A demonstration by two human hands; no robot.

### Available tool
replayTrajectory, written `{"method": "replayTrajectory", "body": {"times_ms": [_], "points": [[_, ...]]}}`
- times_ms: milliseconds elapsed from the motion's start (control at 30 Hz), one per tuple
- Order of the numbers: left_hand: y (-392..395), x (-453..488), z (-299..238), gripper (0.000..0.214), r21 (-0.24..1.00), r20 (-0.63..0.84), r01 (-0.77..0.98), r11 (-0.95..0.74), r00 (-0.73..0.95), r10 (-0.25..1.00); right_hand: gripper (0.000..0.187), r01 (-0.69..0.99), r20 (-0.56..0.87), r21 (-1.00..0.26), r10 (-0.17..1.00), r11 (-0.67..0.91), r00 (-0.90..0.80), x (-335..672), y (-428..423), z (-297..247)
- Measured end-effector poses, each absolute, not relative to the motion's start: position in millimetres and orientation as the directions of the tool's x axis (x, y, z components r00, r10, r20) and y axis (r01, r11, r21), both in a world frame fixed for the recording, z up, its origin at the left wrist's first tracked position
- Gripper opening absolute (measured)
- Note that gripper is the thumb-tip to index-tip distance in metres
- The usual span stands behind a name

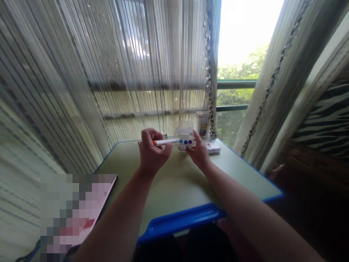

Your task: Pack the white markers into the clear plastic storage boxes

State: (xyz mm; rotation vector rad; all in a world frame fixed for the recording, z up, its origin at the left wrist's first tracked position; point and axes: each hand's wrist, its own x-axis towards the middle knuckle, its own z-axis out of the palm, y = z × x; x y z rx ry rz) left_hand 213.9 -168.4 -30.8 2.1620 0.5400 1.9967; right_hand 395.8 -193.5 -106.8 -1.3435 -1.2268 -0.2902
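My left hand [152, 151] is closed around a white marker [167, 142] with an orange end, held level above the green table [177, 182]. The marker's far end points at a clear marker box [185, 137] showing several coloured caps. My right hand [198, 150] grips that box from the right side, fingers wrapped on it. Both hands sit near the table's far edge.
A small white carton [202, 123] and a flat white packet [213, 146] lie by the window behind the box. A pink book [102, 198] rests at the table's left corner. Striped curtains hang close behind; the table has a blue rim [180, 220].
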Motion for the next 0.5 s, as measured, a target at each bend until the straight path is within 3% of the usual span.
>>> {"method": "replayTrajectory", "body": {"times_ms": [333, 500], "points": [[-172, 218, -34, 0.039, 0.285, 0.926, 0.039, -0.958, 0.247, 0.285, 0.077, 0.805, 0.805, -0.515, 0.49, 0.294, 0.336, 393, -195, -107], [-176, 230, -40, 0.035, 0.313, 0.885, 0.092, -0.945, 0.332, 0.326, 0.077, 0.794, 0.797, -0.53, 0.494, 0.296, 0.348, 392, -195, -106]]}}
